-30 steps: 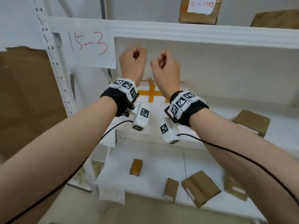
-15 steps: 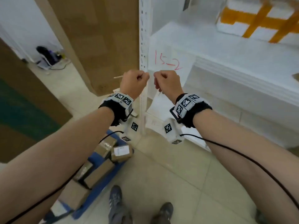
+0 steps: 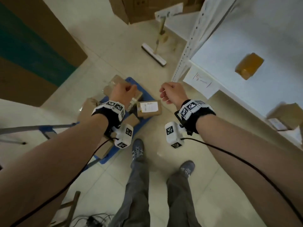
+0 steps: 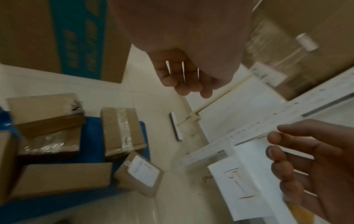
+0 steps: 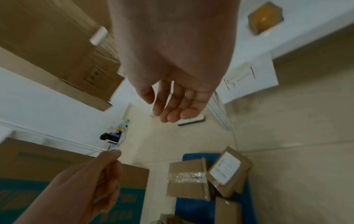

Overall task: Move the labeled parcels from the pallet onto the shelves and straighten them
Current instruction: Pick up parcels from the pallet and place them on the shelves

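Observation:
Several brown parcels lie on a blue pallet [image 3: 147,94] on the floor; one labelled parcel [image 3: 148,108] leans at its right edge, label up. My left hand [image 3: 124,94] hovers over the pallet, fingers loosely curled, holding nothing. My right hand [image 3: 172,94] hangs beside it, to the right of the pallet, also loosely curled and empty. The left wrist view shows the labelled parcel [image 4: 141,171] below the left hand's fingers [image 4: 185,78]. White shelves [image 3: 221,51] stand to the right, with a taped parcel [image 3: 249,65] and another parcel [image 3: 285,117] on them.
A paper tag marked 15-1 [image 3: 203,82] hangs on the shelf edge. A floor squeegee [image 3: 154,54] lies by the shelf post. Large cardboard boxes [image 3: 32,54] stand on the left and at the back. A person's feet [image 3: 137,149] are below my hands; cables [image 3: 91,218] lie behind.
The view has swung down from the shelves to the floor and pallet. Both hands have come down from shelf height and moved apart, still empty.

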The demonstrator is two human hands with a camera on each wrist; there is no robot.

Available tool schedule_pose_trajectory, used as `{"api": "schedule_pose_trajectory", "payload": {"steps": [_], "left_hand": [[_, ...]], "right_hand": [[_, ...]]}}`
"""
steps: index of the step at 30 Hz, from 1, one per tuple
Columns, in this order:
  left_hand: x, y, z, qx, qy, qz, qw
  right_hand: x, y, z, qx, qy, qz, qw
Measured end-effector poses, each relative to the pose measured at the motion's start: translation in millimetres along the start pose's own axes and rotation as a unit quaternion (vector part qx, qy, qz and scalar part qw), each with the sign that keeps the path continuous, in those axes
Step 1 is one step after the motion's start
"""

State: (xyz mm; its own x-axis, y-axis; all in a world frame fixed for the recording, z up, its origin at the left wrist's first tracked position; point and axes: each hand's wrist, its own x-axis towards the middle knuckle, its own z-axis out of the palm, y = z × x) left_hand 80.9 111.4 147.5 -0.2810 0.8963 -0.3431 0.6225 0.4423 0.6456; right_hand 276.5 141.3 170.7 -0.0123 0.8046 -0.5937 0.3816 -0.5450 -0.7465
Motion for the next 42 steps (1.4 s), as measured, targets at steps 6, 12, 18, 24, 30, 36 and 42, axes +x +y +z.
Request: {"api": "schedule_pose_trajectory", "payload": {"steps": [6, 12, 18, 24, 30, 36, 42], "left_hand": [[28.0, -116.9, 37.8, 0.015, -0.037, -0.08, 0.996], [52.1, -191.5, 83.3, -0.014, -0.094, -0.154, 0.984], [86.4, -241.4, 134.4, -0.052, -0.139, -0.231, 0.962], [124.0, -252.9, 185.0, -0.084, -0.171, -0.247, 0.95], [157.2, -254.9, 218.4, -0.028, -0.235, -0.236, 0.942], [186.4, -260.3, 239.0, -0.14, -0.22, -0.316, 0.912], [193.5, -263.4, 256.0, -0.194, -0.228, -0.36, 0.884]], "right_hand": [[57.7, 79.4, 71.3, 0.027, -0.021, 0.105, 0.994], [103.5, 147.7, 122.3, 0.007, -0.012, 0.152, 0.988], [152.2, 195.2, 139.3, -0.018, 0.025, 0.169, 0.985], [201.9, 228.9, 139.4, -0.054, 0.045, 0.186, 0.98], [241.6, 246.8, 131.3, -0.084, 0.028, 0.226, 0.97], [266.3, 259.4, 132.4, -0.065, 0.02, 0.272, 0.96], [276.1, 268.4, 134.7, -0.026, 0.007, 0.289, 0.957]]}}
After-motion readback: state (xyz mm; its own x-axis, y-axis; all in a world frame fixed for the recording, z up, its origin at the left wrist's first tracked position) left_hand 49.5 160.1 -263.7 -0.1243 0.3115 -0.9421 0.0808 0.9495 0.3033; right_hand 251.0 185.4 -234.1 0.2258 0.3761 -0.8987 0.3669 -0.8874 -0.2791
